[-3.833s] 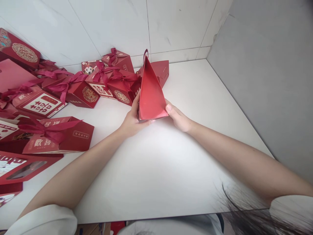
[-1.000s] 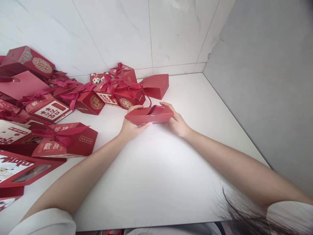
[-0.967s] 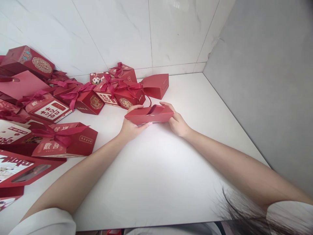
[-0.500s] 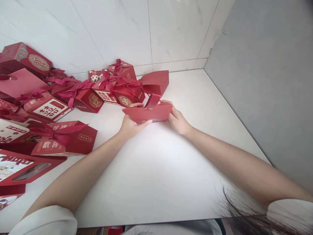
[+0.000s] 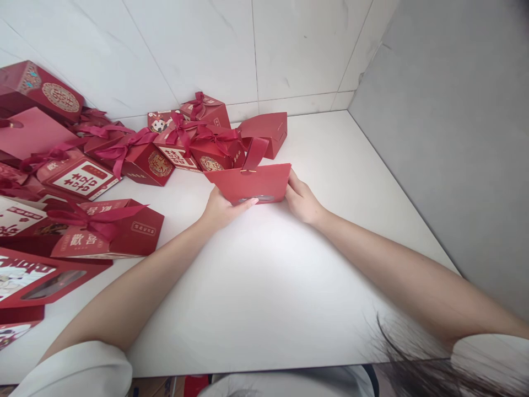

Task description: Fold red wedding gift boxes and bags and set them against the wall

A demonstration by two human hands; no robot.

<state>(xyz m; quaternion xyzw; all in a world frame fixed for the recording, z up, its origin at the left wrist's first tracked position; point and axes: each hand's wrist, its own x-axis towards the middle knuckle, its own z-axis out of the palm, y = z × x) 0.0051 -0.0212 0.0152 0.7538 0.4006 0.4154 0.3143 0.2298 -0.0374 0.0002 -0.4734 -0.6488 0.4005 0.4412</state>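
A red paper gift box (image 5: 252, 183) with a ribbon handle (image 5: 255, 154) on its top edge is held between both hands over the white table. My left hand (image 5: 221, 209) grips its left side, the thumb lying along the lower front beside a small clear window. My right hand (image 5: 303, 198) is closed on the right side, with its fingertips hidden behind the box. Just beyond it sit a plain dark red box (image 5: 266, 132) and a red box with a ribbon bow (image 5: 217, 151).
Many red gift boxes with bows and printed characters crowd the left, among them a large bow-tied box (image 5: 111, 229) near my left forearm. A tiled wall (image 5: 206, 49) closes off the back, and a grey panel (image 5: 450, 121) borders the table (image 5: 281, 298) on the right.
The held box has tilted more upright, so more of its front face and window show. Its ribbon handle stands higher, and my left fingers behind it are now hidden.
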